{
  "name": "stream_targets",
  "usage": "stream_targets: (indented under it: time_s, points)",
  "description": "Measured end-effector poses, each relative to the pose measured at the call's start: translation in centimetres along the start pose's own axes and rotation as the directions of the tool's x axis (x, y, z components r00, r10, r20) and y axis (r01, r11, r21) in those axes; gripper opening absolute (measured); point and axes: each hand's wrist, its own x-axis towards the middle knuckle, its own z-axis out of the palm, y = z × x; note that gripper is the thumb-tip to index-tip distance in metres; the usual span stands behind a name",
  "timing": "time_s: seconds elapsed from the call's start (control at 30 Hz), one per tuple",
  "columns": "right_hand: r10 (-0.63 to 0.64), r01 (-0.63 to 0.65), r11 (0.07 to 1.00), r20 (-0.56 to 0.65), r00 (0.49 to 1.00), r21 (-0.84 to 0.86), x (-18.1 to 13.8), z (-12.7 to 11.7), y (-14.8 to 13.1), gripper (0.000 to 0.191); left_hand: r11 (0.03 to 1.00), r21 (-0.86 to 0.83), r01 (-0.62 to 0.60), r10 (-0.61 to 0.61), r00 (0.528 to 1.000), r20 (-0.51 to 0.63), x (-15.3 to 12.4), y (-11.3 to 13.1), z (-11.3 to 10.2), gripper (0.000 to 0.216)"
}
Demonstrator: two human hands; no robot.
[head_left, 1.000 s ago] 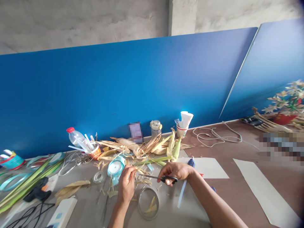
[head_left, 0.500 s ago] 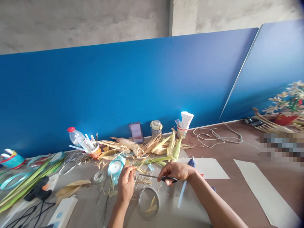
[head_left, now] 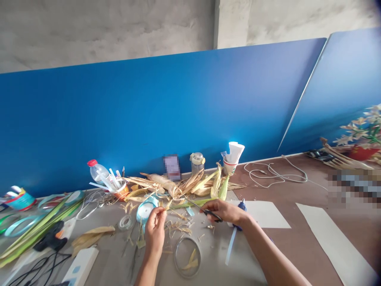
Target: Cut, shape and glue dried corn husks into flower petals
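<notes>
My left hand (head_left: pixel 155 225) pinches a small piece of pale dried corn husk (head_left: pixel 168 205) between thumb and fingertips. To its right, my right hand (head_left: pixel 222 211) is closed around black-handled scissors (head_left: pixel 213 216), the blades pointing up and to the left, apart from the husk piece. Husk scraps (head_left: pixel 178 228) litter the grey table surface below and between my hands. A metal ring (head_left: pixel 175 260) lies nearer to me, with yellowish husk bits inside its outline. Just beyond my left hand is a spool of light blue ribbon (head_left: pixel 145 210).
Dried corn husks (head_left: pixel 166 183) are heaped along the blue partition (head_left: pixel 149 111). A blue glue gun (head_left: pixel 242 205) lies by white paper (head_left: pixel 270 214) on the right. At left are a power strip (head_left: pixel 80 266), black cables and green leaves (head_left: pixel 38 226). A bottle (head_left: pixel 98 171) stands behind.
The scissors have moved away from the husk piece, and their blades have swung upward. My left hand keeps its pinch on the husk. The view has shifted slightly.
</notes>
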Motion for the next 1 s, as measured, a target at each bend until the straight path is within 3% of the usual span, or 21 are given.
stream_targets:
  time_s: [0.07, 0.17, 0.33, 0.53, 0.73, 1.0]
  points:
    - [-0.009, -0.016, 0.983, -0.135, 0.991, -0.183, 0.6, 0.6, 0.2, 0.03, 0.993, -0.088, 0.084, -0.085, 0.996, -0.011, 0.0, 0.1, 0.0, 0.028]
    - [-0.05, -0.104, 0.873, -0.3, 0.953, -0.476, 1.4, 1.7, 0.7, 0.02, 0.96, -0.239, 0.144, -0.142, 0.99, 0.023, 0.1, 0.3, 0.2, 0.024]
    - [-0.043, -0.333, 0.612, -0.451, 0.891, -0.717, 1.7, 3.1, 0.8, 0.035, 0.871, -0.44, 0.217, -0.171, 0.975, 0.141, 0.0, 0.8, 0.7, 0.024]
    - [-0.017, -0.396, 0.493, -0.463, 0.886, -0.775, 1.4, 3.8, -0.3, 0.031, 0.785, -0.527, 0.325, -0.182, 0.935, 0.305, -0.3, 1.1, 0.8, 0.016]
    - [-0.018, -0.425, 0.502, -0.5, 0.866, -0.754, 1.3, 4.5, -0.7, 0.022, 0.736, -0.582, 0.346, -0.168, 0.926, 0.338, -0.4, 0.9, 0.6, 0.009]
    - [0.04, -0.507, 0.517, -0.572, 0.819, -0.69, 1.2, 4.6, -2.3, 0.019, 0.775, -0.556, 0.299, -0.086, 0.922, 0.377, -0.7, 0.6, 1.0, 0.012]
